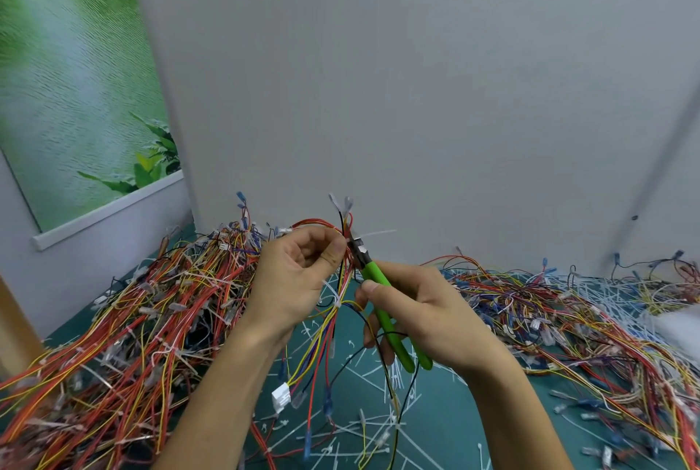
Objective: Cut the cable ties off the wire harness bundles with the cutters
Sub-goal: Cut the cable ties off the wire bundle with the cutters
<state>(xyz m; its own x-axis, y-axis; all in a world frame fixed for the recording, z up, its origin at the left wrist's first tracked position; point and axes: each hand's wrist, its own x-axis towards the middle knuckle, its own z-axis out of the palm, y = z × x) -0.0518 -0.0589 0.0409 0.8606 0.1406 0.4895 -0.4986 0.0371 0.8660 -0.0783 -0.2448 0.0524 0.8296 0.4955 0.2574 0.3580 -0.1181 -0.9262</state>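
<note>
My left hand (299,280) pinches an upright wire harness bundle (330,333) above the counter (447,405). My right hand (420,314) curls its fingers round the green cutters (373,274), nose pointing up-left at a cable tie (378,232); wire piles (132,318) crowd both sides.

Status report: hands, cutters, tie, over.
Left hand grips wire bundle. Right hand holds green cutters, tip at white cable tie. Bundle's wires crowd the tip.

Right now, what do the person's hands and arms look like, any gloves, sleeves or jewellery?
The left hand and right hand wear no gloves, and no rings show. The left forearm and right forearm are uncovered to the picture's bottom edge: no sleeve, watch or bracelet. The nails that show are short and unpainted.
</note>
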